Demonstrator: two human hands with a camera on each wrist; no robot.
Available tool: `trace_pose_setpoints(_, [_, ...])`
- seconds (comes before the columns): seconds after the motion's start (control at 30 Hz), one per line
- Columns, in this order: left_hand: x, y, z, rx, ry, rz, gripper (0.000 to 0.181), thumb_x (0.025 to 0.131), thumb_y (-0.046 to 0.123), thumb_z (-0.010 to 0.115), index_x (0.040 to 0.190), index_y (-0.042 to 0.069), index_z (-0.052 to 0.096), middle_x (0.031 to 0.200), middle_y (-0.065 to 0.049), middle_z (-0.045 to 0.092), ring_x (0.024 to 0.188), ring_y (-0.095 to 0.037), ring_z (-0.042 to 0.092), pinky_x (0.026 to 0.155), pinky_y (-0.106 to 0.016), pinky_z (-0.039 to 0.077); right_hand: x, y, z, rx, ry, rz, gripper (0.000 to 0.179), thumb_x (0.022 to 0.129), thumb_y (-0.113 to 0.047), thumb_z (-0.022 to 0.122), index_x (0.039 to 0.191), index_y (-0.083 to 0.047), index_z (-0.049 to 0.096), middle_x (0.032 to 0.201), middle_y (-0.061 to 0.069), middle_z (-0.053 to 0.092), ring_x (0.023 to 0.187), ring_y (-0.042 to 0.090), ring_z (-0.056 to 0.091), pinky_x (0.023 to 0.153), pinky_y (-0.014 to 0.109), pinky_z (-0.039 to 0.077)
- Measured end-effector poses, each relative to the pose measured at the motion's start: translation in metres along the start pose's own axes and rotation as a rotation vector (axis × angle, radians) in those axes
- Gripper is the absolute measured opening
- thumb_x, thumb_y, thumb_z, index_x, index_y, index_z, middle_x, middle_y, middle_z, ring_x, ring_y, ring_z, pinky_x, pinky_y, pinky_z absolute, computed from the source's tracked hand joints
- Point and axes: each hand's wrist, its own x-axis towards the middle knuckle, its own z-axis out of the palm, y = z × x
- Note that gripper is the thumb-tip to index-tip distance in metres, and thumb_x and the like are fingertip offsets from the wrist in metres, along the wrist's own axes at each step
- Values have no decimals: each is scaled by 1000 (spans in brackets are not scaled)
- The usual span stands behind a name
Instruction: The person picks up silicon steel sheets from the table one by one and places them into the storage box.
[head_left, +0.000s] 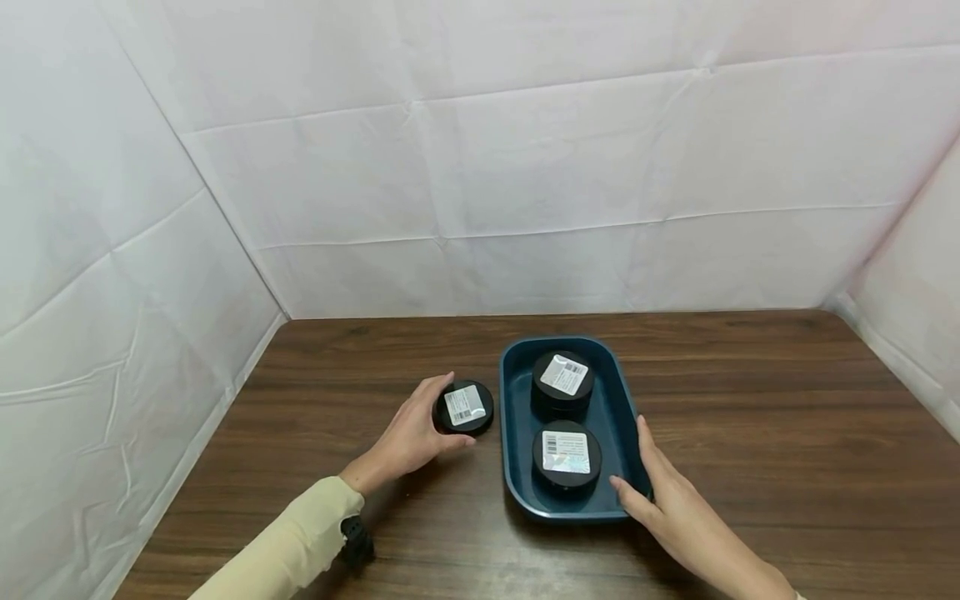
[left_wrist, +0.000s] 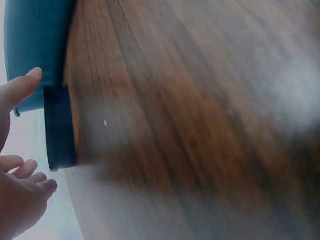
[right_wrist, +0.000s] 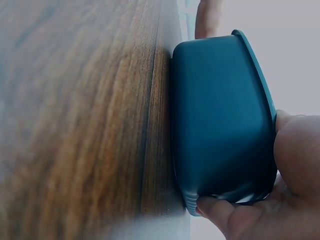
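Note:
A flat black round container [head_left: 465,407] with a white barcode label lies on the table left of the tray. My left hand [head_left: 411,429] spreads around its left side, thumb in front and fingers behind. In the left wrist view, small gaps show between the fingertips [left_wrist: 47,185] and the dark container [left_wrist: 60,130]. The blue tray [head_left: 512,450] carries a labelled black round container [head_left: 566,454] at the front and another, taller-looking one [head_left: 562,379] behind it. With the thumb over the rim, my right hand [head_left: 678,508] grips the tray's right side; the right wrist view shows fingers against its outer wall [right_wrist: 220,110].
Dark wood-grain table [head_left: 787,433] lies under everything. White cloth walls [head_left: 525,167] rise behind and at both sides. A black band [head_left: 356,540] sits at the left wrist, below the pale yellow sleeve [head_left: 300,533].

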Motion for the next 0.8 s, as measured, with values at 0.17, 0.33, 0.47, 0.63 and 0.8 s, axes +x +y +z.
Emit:
trace_pose_setpoints(0.17, [2,-2,1,-4,-10,3,95,77,26,89,154,5,38,154,-16,43,140,-35,46,113,-55,43,0,2,1,-19,3,-11,92,104,-45,52,160,-4,-9,163,35,10,146,52,26,111,70,34])
trace_pose_setpoints(0.33, [5,-6,1,-11,-49,-20,96,77,28,89,155,6,37,158,-18,38,143,-37,43,114,-58,41,0,2,1,-4,-6,-2,92,104,-46,51,160,-4,-9,163,34,8,147,53,23,112,71,32])
trace_pose_setpoints(0.47, [6,-9,1,-24,-65,-52,97,77,30,89,156,9,36,162,-22,31,147,-42,36,115,-63,37,0,2,1,6,-5,-2,93,104,-48,50,160,-5,-10,163,34,8,147,53,23,112,71,31])
trace_pose_setpoints(0.63, [9,-9,0,-26,-82,-52,98,77,29,89,156,9,35,163,-23,27,149,-44,30,115,-65,35,0,2,1,7,-5,3,93,103,-48,50,160,-6,-10,163,34,9,147,53,23,112,71,31])
trace_pose_setpoints(0.8, [11,-9,-1,-25,-102,-59,98,78,31,88,156,9,35,164,-22,26,150,-42,29,117,-63,34,1,2,0,2,-6,3,93,103,-49,50,160,-6,-10,163,34,9,146,53,24,111,71,32])
